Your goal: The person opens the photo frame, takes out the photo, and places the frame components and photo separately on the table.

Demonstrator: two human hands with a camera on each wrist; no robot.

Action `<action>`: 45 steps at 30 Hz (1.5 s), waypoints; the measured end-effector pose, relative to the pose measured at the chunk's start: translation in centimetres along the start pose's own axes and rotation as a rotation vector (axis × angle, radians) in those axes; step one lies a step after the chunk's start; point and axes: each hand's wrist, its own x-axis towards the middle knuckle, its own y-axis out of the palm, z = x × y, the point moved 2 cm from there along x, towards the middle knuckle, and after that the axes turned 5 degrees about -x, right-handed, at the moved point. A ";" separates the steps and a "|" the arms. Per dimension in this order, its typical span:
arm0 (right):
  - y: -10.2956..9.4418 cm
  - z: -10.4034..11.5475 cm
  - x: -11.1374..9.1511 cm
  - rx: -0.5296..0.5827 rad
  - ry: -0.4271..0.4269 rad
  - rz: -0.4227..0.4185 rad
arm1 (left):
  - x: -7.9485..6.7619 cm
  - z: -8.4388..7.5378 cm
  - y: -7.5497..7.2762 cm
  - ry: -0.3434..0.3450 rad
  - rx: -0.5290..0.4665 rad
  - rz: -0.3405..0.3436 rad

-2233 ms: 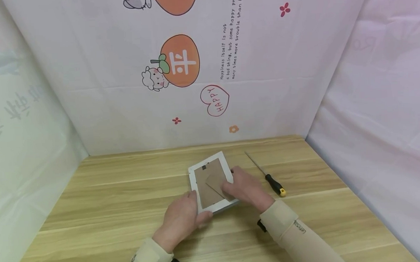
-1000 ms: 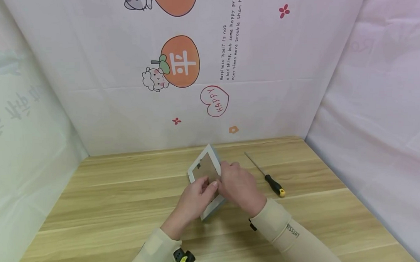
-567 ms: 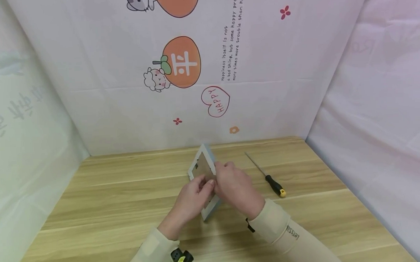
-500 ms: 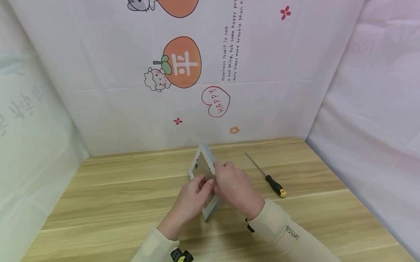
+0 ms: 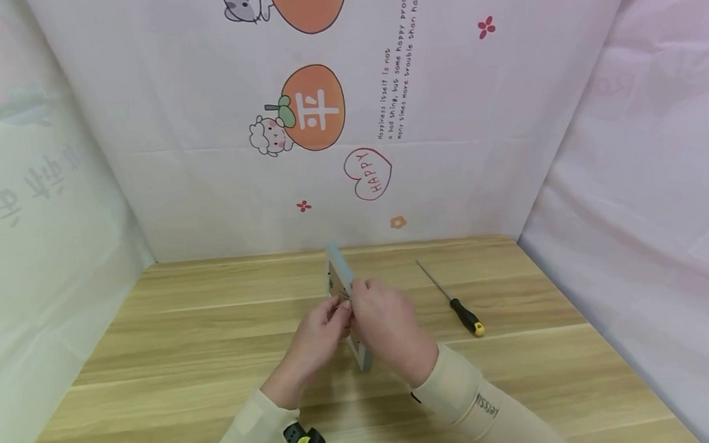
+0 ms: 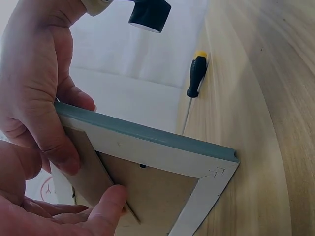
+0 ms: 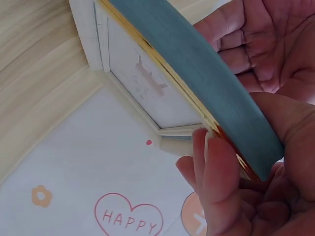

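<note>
A picture frame (image 5: 340, 265) with a pale blue edge and brown backing stands tilted, almost edge-on to the head view. My right hand (image 5: 393, 331) grips its right side, thumb on the back and fingers round to the front. On the back is a brown stand flap (image 6: 93, 169), angled over the backing board (image 6: 162, 196). My left hand (image 5: 312, 343) pinches this flap between thumb and fingers. From the right wrist view, the frame's front shows a gold inner edge and a pale picture (image 7: 142, 81). Whether the frame's lower corner touches the table cannot be told.
A screwdriver (image 5: 464, 315) with a black and yellow handle lies on the wooden table (image 5: 206, 344), right of my hands. A printed white cloth (image 5: 224, 187) hangs behind the table, and pale cloths (image 5: 635, 198) flank both sides.
My left hand has moved from the frame's lower left edge to the flap. The frame has turned from facing up to nearly edge-on, its top swinging left. The screwdriver has stayed put.
</note>
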 end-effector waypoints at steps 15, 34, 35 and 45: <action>0.2 2.3 -0.6 -0.088 -0.054 -0.105 | -0.2 0.8 -0.4 -0.052 -0.216 -0.075; 1.2 4.7 -1.9 -0.163 -0.074 -0.087 | -0.3 2.5 -1.2 -0.140 -0.330 -0.149; 1.3 4.8 -2.0 -0.163 -0.078 -0.082 | -0.3 2.5 -1.2 -0.144 -0.330 -0.150; 2.0 5.8 -2.8 -0.158 -0.077 -0.111 | -0.2 3.5 -1.4 -0.193 -0.333 -0.151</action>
